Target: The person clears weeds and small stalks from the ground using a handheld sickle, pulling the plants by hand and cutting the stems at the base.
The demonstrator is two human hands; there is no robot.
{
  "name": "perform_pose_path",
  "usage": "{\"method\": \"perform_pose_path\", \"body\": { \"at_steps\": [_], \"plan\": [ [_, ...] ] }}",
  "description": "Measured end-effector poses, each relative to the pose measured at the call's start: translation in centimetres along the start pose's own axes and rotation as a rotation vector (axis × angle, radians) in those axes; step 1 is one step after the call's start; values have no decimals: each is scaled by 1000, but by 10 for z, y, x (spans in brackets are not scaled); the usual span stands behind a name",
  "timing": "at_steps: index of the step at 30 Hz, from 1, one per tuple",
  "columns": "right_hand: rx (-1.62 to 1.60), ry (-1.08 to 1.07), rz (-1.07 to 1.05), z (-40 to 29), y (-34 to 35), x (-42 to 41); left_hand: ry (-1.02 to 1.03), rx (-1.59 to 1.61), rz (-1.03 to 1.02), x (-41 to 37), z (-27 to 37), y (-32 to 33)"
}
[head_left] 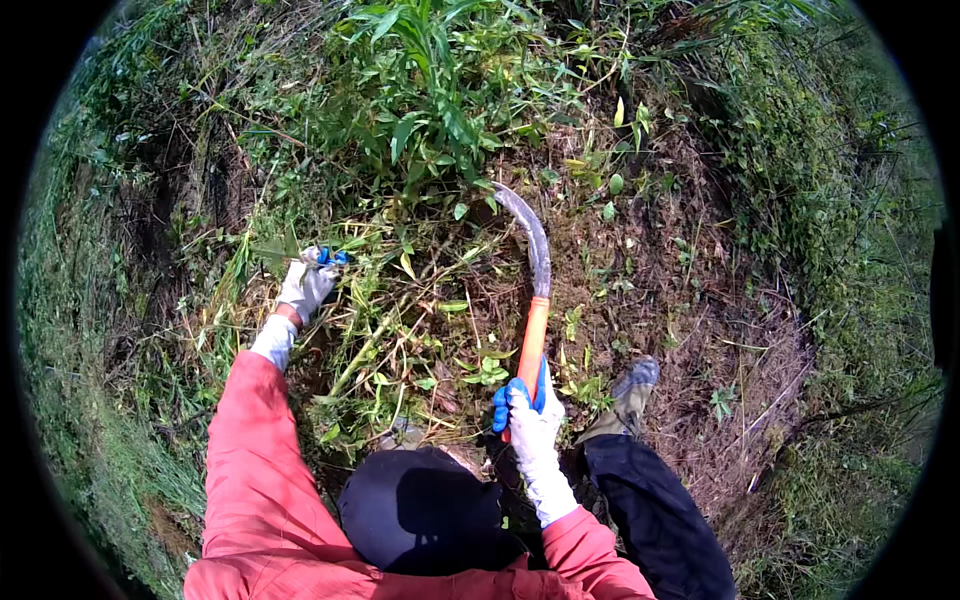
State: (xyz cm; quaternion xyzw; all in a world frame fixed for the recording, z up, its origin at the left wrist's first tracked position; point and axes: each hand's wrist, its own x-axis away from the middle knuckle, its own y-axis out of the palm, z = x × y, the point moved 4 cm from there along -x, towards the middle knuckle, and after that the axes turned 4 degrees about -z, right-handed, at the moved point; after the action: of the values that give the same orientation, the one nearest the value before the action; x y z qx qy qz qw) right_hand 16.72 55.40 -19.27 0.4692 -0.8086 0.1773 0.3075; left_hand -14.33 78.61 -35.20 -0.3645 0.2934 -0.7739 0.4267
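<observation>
My right hand (531, 409), in a white glove with blue finger coating, grips the orange handle (533, 337) of a sickle. The sickle's curved grey blade (534, 238) points away from me, and its tip lies at the lower edge of a leafy green plant clump (435, 112). Out to the left, my left hand (309, 283), gloved the same way, is low over the weeds beside some green stems (241, 262). Its fingers look curled, but whether they hold any stems cannot be made out. Cut or fallen stalks (367, 352) lie between the hands.
My bent knee (424, 510) in dark trousers is close below the stalks. A muddy boot (634, 394) stands on the ground at the right. Brown soil with dry plant litter (705, 375) stretches beyond it, and dense green growth (840, 247) borders both sides.
</observation>
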Motion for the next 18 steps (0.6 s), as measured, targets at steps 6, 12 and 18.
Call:
{"method": "perform_pose_path", "body": {
  "at_steps": [6, 12, 18],
  "plan": [
    [267, -90, 4, 1, -33, -19, 306, -241, 342, 57, 131, -63],
    [626, -335, -9, -17, 10, -70, 38, -242, -134, 20, 164, 32],
    [540, -331, -49, -7, 7, -111, 171, -72, -190, 10, 184, 11]
  ]
}}
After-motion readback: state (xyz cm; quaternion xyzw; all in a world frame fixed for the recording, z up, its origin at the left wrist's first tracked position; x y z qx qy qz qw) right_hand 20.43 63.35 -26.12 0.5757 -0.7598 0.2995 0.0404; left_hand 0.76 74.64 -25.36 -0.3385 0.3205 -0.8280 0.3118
